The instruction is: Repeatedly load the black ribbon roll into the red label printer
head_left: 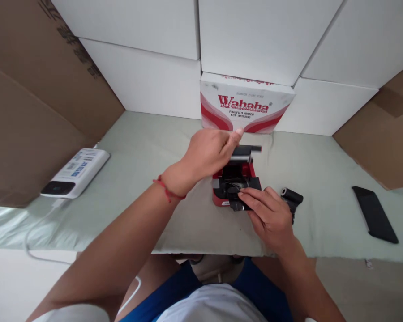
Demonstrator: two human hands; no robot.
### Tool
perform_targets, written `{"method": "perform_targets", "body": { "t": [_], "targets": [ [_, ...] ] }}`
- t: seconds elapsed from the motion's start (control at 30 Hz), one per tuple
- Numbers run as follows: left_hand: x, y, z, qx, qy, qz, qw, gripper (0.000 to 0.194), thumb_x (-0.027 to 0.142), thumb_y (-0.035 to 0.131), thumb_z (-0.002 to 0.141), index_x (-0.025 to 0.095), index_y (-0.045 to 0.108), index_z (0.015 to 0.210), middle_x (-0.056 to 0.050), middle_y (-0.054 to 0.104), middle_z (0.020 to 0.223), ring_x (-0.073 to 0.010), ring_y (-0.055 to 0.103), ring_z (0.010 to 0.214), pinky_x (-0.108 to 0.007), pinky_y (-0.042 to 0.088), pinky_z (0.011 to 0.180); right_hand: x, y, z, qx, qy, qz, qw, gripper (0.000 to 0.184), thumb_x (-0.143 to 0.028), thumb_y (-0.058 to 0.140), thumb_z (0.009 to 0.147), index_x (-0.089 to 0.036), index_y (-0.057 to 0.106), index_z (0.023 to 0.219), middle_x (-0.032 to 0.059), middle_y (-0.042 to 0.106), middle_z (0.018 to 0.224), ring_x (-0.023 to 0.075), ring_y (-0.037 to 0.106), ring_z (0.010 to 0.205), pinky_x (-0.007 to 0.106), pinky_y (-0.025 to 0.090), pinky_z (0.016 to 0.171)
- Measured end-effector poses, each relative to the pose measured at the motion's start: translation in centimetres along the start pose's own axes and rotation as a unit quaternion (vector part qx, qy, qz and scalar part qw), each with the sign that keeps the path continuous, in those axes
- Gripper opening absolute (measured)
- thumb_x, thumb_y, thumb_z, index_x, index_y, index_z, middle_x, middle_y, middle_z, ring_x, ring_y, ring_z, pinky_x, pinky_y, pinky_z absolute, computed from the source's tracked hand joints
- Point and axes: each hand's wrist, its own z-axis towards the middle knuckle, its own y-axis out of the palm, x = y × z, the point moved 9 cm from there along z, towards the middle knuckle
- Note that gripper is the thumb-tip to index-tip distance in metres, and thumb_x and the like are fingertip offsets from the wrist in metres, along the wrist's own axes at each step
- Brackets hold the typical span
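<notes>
A small red box [220, 201] with a black inside sits on the cloth-covered table, its dark lid [246, 150] raised at the far side. My left hand [210, 152] reaches over the box's left side, against the lid; its thumb points away and the other fingers curl down out of sight. On the near side, my right hand [268, 212] has its fingers together on a black flap [238, 203] of the box, with the thumb below. What lies deeper in the box is dark and hard to make out. Close to my right hand lies a black cylindrical piece [293, 196], partly hidden by that hand.
A white power bank [79, 172] with a cable is at the left, a black phone [375, 214] at the right. A Wahaha carton [243, 107] stands behind the red box, against white boxes [147, 80]. Brown cardboard [40, 116] borders both sides of the table.
</notes>
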Motion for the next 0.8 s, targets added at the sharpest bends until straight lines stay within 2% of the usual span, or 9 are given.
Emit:
{"method": "perform_targets", "body": {
  "t": [0.07,0.13,0.2,0.33,0.47,0.57,0.63,0.7,0.8],
  "targets": [
    [0.2,1.3,-2.5,-0.052,-0.014,0.027,0.998,0.062,0.057,0.049,0.113,0.02,0.076,0.07,-0.006,0.066,0.06,-0.0253,0.074,0.077,-0.035,0.049,0.077,0.1,0.1,-0.2,-0.001,-0.001,0.013,1.0,0.043,-0.004,0.06,0.102,-0.023,0.077,0.136,0.0109,0.086,0.122,0.0222,0.081,0.098,0.038,0.066,0.081],
    [0.6,2.2,-4.9,-0.074,-0.011,0.064,0.995,0.053,0.051,0.049,0.113,0.021,0.08,0.083,-0.01,0.083,0.087,-0.0284,0.081,0.094,-0.036,0.052,0.08,0.4,0.4,-0.4,-0.01,0.004,0.025,1.0,0.041,-0.006,0.06,0.103,-0.023,0.078,0.136,0.0106,0.086,0.121,0.0212,0.082,0.1,0.035,0.068,0.083],
    [1.3,2.8,-6.4,-0.067,0.007,0.082,0.994,0.05,0.047,0.045,0.114,0.021,0.083,0.093,-0.012,0.088,0.11,-0.0288,0.082,0.11,-0.035,0.055,0.083,0.6,0.6,-0.5,-0.022,0.004,0.035,0.999,0.04,-0.007,0.06,0.104,-0.024,0.078,0.135,0.0101,0.086,0.121,0.0205,0.084,0.102,0.033,0.069,0.087],
    [1.0,3.4,-6.4,-0.076,-0.007,0.094,0.993,0.054,0.048,0.045,0.114,0.021,0.08,0.085,-0.013,0.088,0.107,-0.0284,0.083,0.109,-0.033,0.055,0.077,1.2,0.5,-0.5,-0.038,0.0,0.033,0.999,0.046,-0.004,0.059,0.1,-0.024,0.077,0.137,0.0107,0.085,0.129,0.0223,0.084,0.113,0.034,0.071,0.095],
    [-1.3,1.9,-5.6,-0.043,-0.04,-0.035,0.998,0.047,0.048,0.051,0.113,0.023,0.08,0.085,-0.01,0.087,0.102,-0.026,0.083,0.102,-0.036,0.06,0.089,2.2,-0.3,-0.6,-0.015,0.015,0.006,1.0,0.05,-0.003,0.058,0.098,-0.025,0.077,0.139,0.0121,0.081,0.138,0.0235,0.084,0.116,0.035,0.071,0.096],
    [-4.2,-0.1,-6.2,0.027,-0.059,-0.181,0.981,0.033,0.049,0.062,0.108,0.027,0.081,0.122,-0.01,0.08,0.143,-0.0289,0.072,0.14,-0.045,0.051,0.124,2.4,-0.5,-0.8,-0.005,0.014,0.002,1.0,0.048,-0.003,0.06,0.096,-0.027,0.079,0.133,0.0106,0.083,0.135,0.0227,0.085,0.106,0.034,0.072,0.086],
    [-6.6,0.1,-7.1,0.037,-0.096,-0.263,0.959,0.056,0.048,0.074,0.098,0.033,0.066,0.152,-0.008,0.057,0.174,-0.0327,0.044,0.168,-0.056,0.031,0.141,2.5,-0.6,-0.7,0.002,0.013,0.01,1.0,0.048,-0.003,0.06,0.097,-0.027,0.079,0.133,0.0094,0.084,0.13,0.0228,0.086,0.105,0.035,0.072,0.085],
    [-8.7,2.2,-8.5,0.0,-0.159,-0.344,0.925,0.094,0.044,0.085,0.084,0.04,0.045,0.17,-0.004,0.031,0.189,-0.0359,0.021,0.178,-0.062,0.018,0.145,2.6,-0.7,-0.5,0.011,0.015,0.021,1.0,0.048,-0.003,0.059,0.097,-0.027,0.079,0.133,0.0083,0.086,0.126,0.0224,0.086,0.105,0.036,0.072,0.088],
    [-10.0,5.9,-10.3,-0.043,-0.222,-0.46,0.859,0.119,0.036,0.085,0.075,0.04,0.025,0.178,-0.003,0.016,0.193,-0.0332,0.01,0.181,-0.057,0.01,0.147,2.7,-0.5,-0.4,0.015,0.015,0.032,0.999,0.048,-0.001,0.059,0.097,-0.027,0.078,0.132,0.0086,0.086,0.124,0.0219,0.086,0.104,0.035,0.072,0.089]
  ]
}}
